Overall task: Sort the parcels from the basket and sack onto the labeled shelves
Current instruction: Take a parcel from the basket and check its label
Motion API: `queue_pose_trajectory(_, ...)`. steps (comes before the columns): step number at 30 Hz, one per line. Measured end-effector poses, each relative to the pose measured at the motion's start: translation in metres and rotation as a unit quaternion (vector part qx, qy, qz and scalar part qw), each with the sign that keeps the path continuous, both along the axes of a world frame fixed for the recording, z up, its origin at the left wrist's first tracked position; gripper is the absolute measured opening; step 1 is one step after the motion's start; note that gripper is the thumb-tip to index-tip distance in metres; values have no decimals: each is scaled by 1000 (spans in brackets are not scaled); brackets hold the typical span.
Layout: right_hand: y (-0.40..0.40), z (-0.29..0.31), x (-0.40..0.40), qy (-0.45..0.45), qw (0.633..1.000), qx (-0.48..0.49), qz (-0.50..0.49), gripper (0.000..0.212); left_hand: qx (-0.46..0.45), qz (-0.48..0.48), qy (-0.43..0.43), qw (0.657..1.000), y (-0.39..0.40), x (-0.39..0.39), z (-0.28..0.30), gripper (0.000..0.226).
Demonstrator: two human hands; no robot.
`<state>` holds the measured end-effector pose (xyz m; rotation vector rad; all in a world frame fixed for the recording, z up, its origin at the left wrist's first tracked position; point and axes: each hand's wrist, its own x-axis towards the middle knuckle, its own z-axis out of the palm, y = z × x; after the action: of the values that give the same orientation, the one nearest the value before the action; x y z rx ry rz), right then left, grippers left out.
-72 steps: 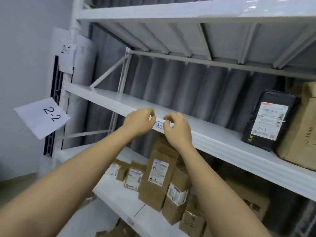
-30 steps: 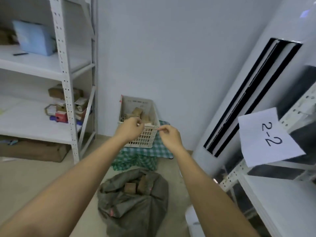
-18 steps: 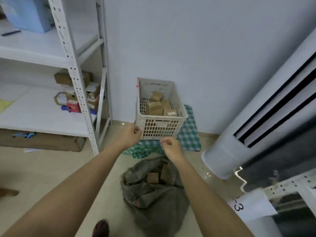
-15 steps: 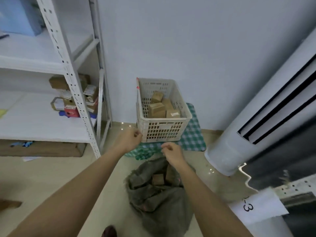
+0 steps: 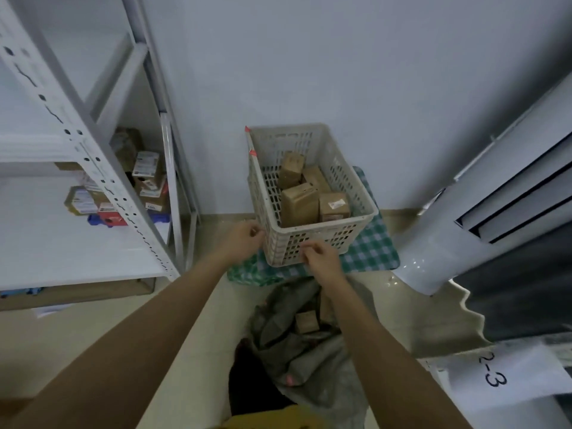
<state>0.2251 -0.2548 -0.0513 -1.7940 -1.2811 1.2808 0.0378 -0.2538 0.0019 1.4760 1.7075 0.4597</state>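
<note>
A cream plastic basket [image 5: 359, 221] stands on a green checked cloth [image 5: 374, 252] by the wall, holding several brown cardboard parcels [image 5: 298, 204]. Below it on the floor lies a grey-green sack [image 5: 297, 351] with a small brown parcel [image 5: 306, 322] showing in its mouth. My left hand [image 5: 246, 236] hovers at the basket's near left corner, fingers loosely curled, holding nothing. My right hand [image 5: 320, 257] is in front of the basket's near wall, fingers also curled and empty.
A white metal shelf unit [image 5: 93, 168] with parcels [image 5: 145, 178] stands at the left. A white column air conditioner [image 5: 483, 193] rises at the right. A paper label reading 2-3 [image 5: 495, 373] hangs at the lower right on another shelf.
I have turned from the 2-2 shelf toward the floor. The basket and sack have come closer, and both empty hands have moved up to the basket's near wall.
</note>
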Motion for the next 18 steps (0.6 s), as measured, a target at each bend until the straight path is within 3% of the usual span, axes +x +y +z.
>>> queue_pose_trajectory(7, 89, -18, -3, 53, 994, -14, -99, 23, 1, -31, 46, 998, 94, -20, -5, 25)
queue_pose_trajectory(13, 132, -31, -12, 50, 986, -44, -152, 23, -17, -69, 31, 997, 163, -23, -20, 27)
queue_pose_trajectory(18, 163, -42, -18, 29, 981, -60, -181, 26, -29, -141, 48, 988, 223, -14, -39, 45)
